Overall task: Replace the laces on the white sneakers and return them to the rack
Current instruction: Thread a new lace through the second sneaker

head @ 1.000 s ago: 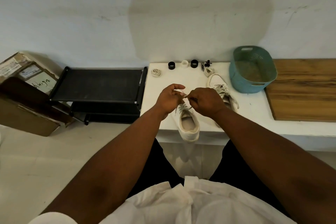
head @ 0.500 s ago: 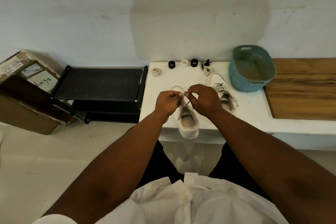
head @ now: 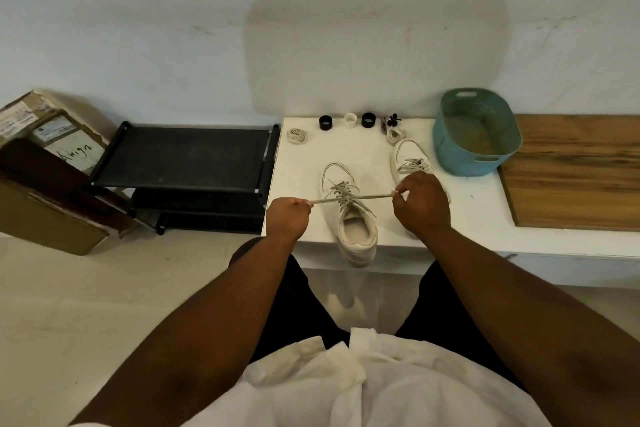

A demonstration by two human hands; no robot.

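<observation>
1. Currently, the near white low-top sneaker (head: pixel 349 215) sits on the white counter (head: pixel 377 156) with its heel overhanging the front edge at 6 o'clock and its toe toward 12.
2. Left hand (head: pixel 289 217): fingers curled, pinching one end of the grey-beige flat lace (head: pixel 369 197) at 9 o'clock of the shoe. Right hand (head: pixel 420 206): thumb and fingers pinching the other end at 3 o'clock. The lace runs taut and near level across the upper eyelets.
3. Judged step: cinching the lace, or drawing a first knot tight. Whether a knot exists under the crossing cannot be told.
4. Second white sneaker (head: pixel 410 159) lies at 1 o'clock of the first, partly behind the right hand, laced. The black two-tier metal shoe rack (head: pixel 180 159) stands on the floor at 9 o'clock of the counter, both shelves bare.
5. Also present: coiled spare lace (head: pixel 297 135) at 11 o'clock, another coil (head: pixel 394 135) near the far sneaker's toe, teal perforated plastic basket (head: pixel 476 130) at 2 o'clock.
6. Risks:
   - Uneven pull could drag the shoe sideways; with the heel already off the edge, it may tip to the floor.
   - Unequal end lengths would leave too little lace for a bow.
   - A slipping pinch loosens the lower crossings, which look slack.
</observation>
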